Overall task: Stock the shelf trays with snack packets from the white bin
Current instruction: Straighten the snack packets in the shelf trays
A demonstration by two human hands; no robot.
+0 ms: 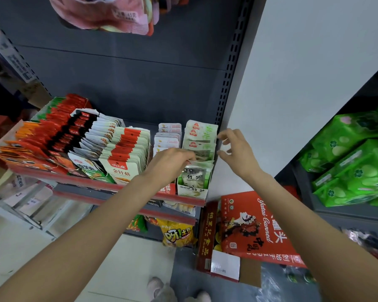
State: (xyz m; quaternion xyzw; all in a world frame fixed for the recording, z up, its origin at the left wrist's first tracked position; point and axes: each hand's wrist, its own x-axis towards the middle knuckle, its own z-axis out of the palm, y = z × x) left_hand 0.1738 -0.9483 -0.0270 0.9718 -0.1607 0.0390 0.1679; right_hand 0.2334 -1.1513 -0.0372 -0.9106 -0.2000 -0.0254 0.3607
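Note:
A narrow green-and-white shelf tray at the right end of the shelf holds a row of pale green bamboo-shoot snack packets. My left hand reaches into this row, its fingers curled over the top of the front packets and pinching them. My right hand hovers just right of the tray by the shelf upright, fingers loosely spread, holding nothing. The white bin is out of view.
Left of that tray stand a pink-white packet tray, a red-white packet tray and several red, orange and black packet rows. A red carton sits on the floor below. Green bags fill the right shelf.

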